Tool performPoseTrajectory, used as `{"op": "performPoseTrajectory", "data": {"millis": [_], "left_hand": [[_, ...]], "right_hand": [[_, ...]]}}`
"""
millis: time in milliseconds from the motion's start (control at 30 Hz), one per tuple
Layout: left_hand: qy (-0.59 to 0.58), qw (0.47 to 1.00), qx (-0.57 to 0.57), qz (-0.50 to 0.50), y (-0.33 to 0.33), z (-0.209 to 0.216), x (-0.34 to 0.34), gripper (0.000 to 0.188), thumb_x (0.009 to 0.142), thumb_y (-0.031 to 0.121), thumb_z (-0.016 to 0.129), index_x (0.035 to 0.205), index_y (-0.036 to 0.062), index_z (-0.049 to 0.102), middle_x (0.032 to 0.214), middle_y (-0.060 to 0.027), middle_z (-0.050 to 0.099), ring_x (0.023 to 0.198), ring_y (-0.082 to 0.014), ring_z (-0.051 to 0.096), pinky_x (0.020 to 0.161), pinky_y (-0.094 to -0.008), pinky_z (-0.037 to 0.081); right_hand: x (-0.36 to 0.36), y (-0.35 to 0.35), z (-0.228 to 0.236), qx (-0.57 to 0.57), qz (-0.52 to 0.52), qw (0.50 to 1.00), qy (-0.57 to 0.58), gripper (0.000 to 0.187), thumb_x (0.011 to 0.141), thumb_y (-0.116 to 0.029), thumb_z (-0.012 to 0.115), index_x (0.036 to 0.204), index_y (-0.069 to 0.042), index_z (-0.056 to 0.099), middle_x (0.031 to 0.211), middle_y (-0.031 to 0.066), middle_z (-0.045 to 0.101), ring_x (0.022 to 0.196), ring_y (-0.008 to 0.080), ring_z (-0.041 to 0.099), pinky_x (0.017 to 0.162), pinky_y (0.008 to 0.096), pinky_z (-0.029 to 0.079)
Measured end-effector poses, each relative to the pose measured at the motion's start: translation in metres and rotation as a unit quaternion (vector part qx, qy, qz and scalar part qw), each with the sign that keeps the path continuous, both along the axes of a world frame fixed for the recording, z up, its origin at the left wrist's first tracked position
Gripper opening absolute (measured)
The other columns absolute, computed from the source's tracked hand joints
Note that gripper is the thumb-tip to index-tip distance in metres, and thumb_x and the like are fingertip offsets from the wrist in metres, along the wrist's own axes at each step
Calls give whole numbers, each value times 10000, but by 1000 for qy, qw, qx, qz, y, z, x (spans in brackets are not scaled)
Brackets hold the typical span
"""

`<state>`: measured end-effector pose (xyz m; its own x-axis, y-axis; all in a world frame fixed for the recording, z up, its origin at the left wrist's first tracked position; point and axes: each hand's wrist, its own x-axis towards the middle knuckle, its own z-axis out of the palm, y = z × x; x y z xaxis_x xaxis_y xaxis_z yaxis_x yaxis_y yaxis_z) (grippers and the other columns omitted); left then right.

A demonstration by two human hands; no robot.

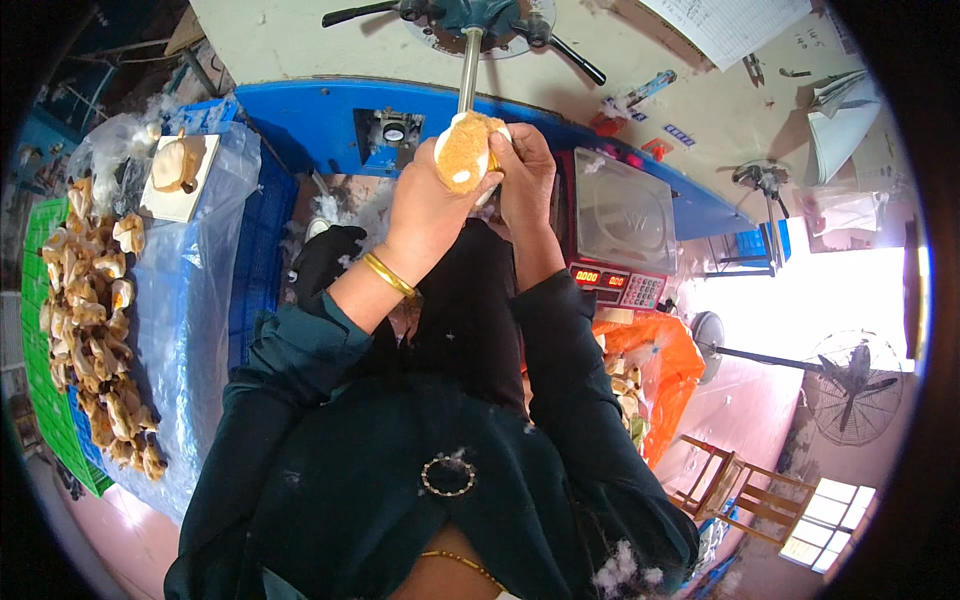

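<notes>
A small tan-and-white plush piece [462, 150] sits at the lower end of a metal tube [469, 75], which comes down from a dark machine head with black handles [475, 14]. My left hand [425, 195], with a gold bangle above the wrist, is wrapped round the plush piece from the left. On the other side, my right hand [527, 175] pinches its right edge with bent fingers. Something yellow shows between the hands, too small to name. Whether the tube's tip goes inside the plush is hidden.
To the left, many similar plush pieces [95, 320] lie heaped along green [50, 370] and blue crates under clear plastic [185, 330]. One rests on a white board [195, 195]. A red digital scale [625, 215] stands right, above an orange bag [670, 370]. White fluff is scattered about.
</notes>
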<state>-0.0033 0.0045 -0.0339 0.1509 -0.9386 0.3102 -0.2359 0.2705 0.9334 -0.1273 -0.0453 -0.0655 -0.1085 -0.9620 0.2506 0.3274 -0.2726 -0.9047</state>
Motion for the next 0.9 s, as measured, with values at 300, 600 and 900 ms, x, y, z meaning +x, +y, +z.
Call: {"op": "performPoseTrajectory", "data": {"millis": [300, 600, 900], "left_hand": [[291, 942, 135, -100, -4, -3, 30, 495, 884, 265, 714, 1232, -31, 522, 1087, -91, 655, 891, -144, 674, 695, -230, 554], [297, 943, 75, -130, -32, 14, 35, 432, 877, 189, 720, 1161, -91, 553, 1034, -111, 658, 868, -146, 659, 739, -264, 547], [263, 958, 87, -75, 1, -6, 34, 544, 893, 242, 712, 1262, -70, 462, 1151, -136, 603, 1016, -157, 613, 841, -287, 527]], "right_hand": [[23, 17, 22, 18, -76, 995, 64, 108, 876, -91, 704, 875, -19, 623, 798, 1, 632, 721, 49, 561, 648, 205, 453], [42, -2, 37, 48, -127, 968, 212, 358, 872, -285, 720, 940, 50, 614, 813, 79, 648, 731, 101, 586, 667, 266, 486], [34, 26, 36, 80, 7, 978, 193, 499, 867, -384, 697, 980, 93, 604, 907, 169, 681, 816, 169, 661, 714, 300, 518]]}}
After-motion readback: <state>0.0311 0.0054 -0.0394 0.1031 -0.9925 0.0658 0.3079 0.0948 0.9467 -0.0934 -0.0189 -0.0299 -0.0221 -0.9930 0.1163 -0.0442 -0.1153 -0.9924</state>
